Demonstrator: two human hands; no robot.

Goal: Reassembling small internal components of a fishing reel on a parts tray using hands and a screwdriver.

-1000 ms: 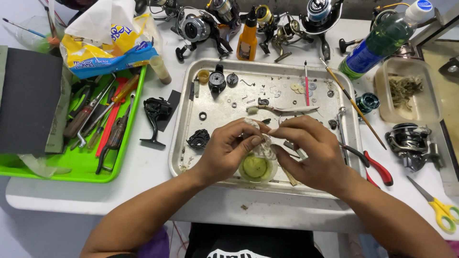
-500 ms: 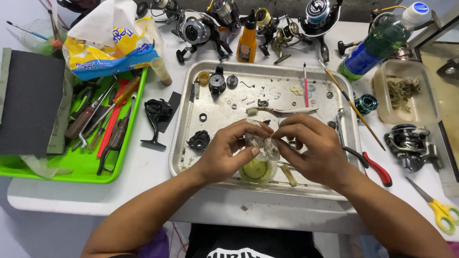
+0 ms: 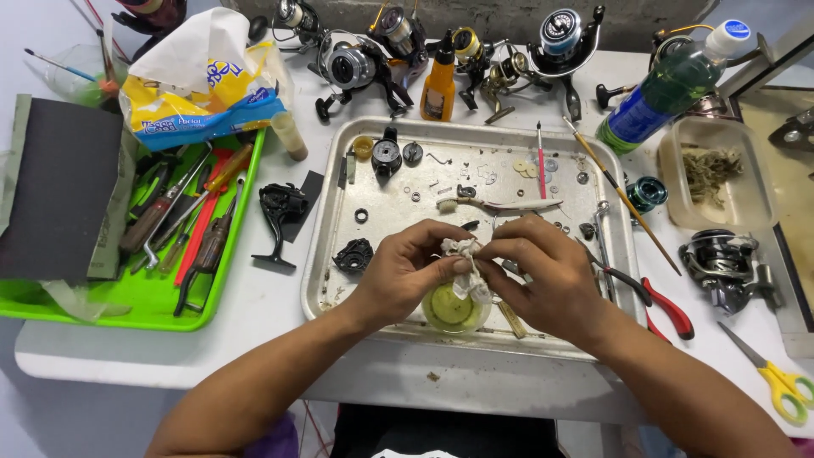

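While both hands meet over the middle of a metal tray (image 3: 335, 212), the left hand (image 3: 405, 270) and the right hand (image 3: 543, 276) pinch a crumpled white rag (image 3: 465, 265) between curled fingertips, each closed on its own side of the cloth; whether a small part sits inside the folds cannot be told. Directly under the rag stands a small round cup of yellowish liquid (image 3: 454, 309), close to the tray's near rim. The wiping looks best done low and just above that cup, so drips fall into it and nothing loose springs clear of the tray, with a light pinch rather than a squeeze. Beyond the fingers lie a toothbrush (image 3: 496, 204) and a scatter of washers and screws; a black reel cover (image 3: 354, 254) rests just left of the left hand. Off the right wrist, red-handled pliers (image 3: 653, 297) overhang the tray's edge, and yellow scissors (image 3: 776, 377) lie further out near the table edge. Far to the left, a green tray of tools (image 3: 153, 305) sits apart. A row of fishing reels (image 3: 356, 64) and an orange bottle (image 3: 439, 80) line the far side. Free room is scarce: the barest stretch of tray lies ahead and left of the left hand, and elbows have only the near table edge.
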